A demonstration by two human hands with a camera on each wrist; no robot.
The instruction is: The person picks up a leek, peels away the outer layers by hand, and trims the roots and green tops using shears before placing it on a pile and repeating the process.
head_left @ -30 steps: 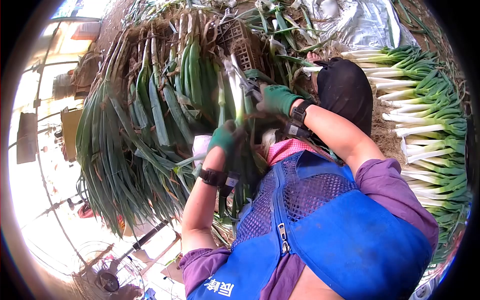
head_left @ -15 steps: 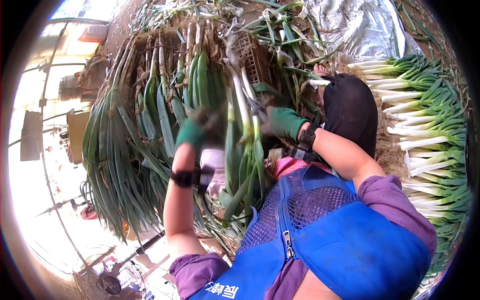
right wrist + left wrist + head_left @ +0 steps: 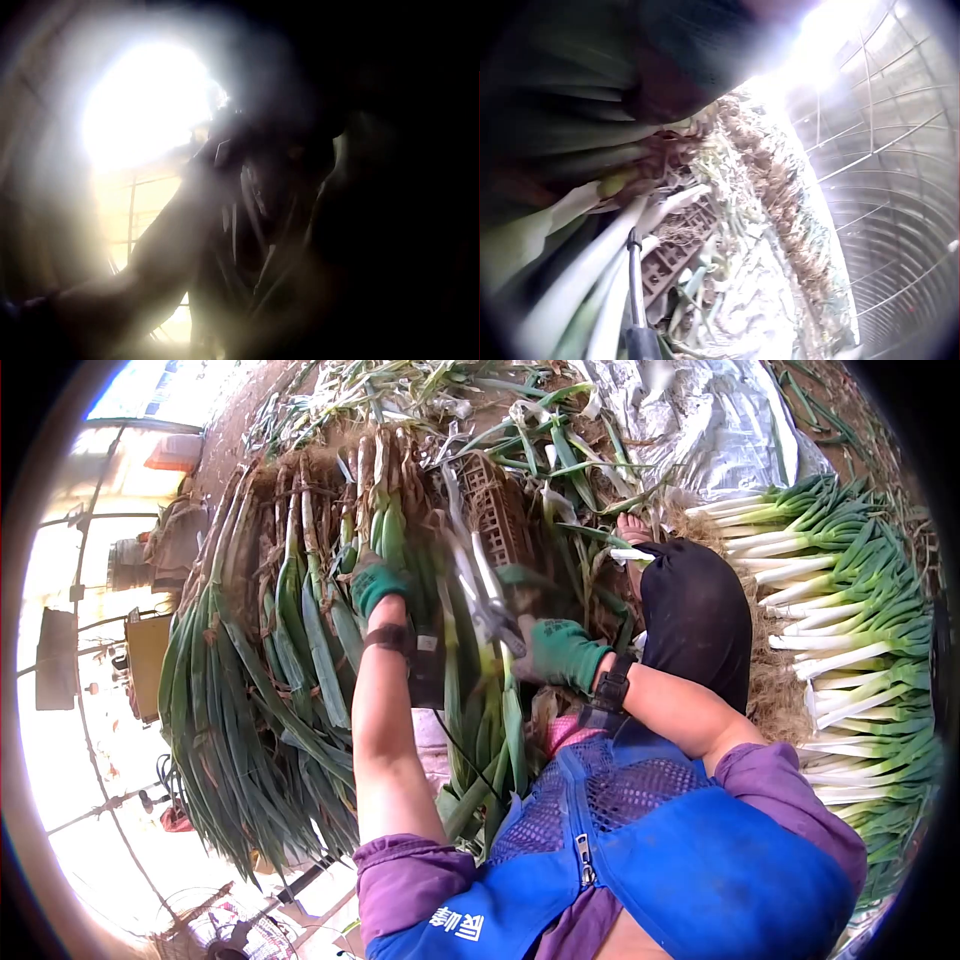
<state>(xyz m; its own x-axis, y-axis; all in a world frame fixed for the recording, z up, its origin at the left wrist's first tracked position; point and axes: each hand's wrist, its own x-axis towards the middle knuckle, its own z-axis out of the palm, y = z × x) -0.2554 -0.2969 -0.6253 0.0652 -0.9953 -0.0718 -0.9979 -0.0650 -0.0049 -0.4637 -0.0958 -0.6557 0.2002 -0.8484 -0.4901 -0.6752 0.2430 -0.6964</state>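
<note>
My left hand (image 3: pixel 378 585), in a green glove with a brown palm, lies on the near stalks of a large pile of long green onions (image 3: pixel 300 590). Its fingertips are hidden, and I cannot tell whether they grip a stalk. My right hand (image 3: pixel 560 652), gloved alike, holds a grey tool (image 3: pixel 495 622) with a thin metal tube; the left wrist view shows its slim tube (image 3: pixel 637 289) rising from a black base. Beside the tool, white-stemmed onions (image 3: pixel 484 565) lie with their green leaves toward my body. The right wrist view is mostly dark.
A brown plastic crate (image 3: pixel 497 510) stands behind the onions. At right lies a long row of cleaned white-stemmed onions (image 3: pixel 800 570). A silver sheet (image 3: pixel 700 420) and loose peelings (image 3: pixel 420 390) cover the ground beyond. My bent knee (image 3: pixel 697 610) stands between.
My left hand has let go of the white-stemmed onions and moved left onto the pile. My right hand stays near the same place with the tool.
</note>
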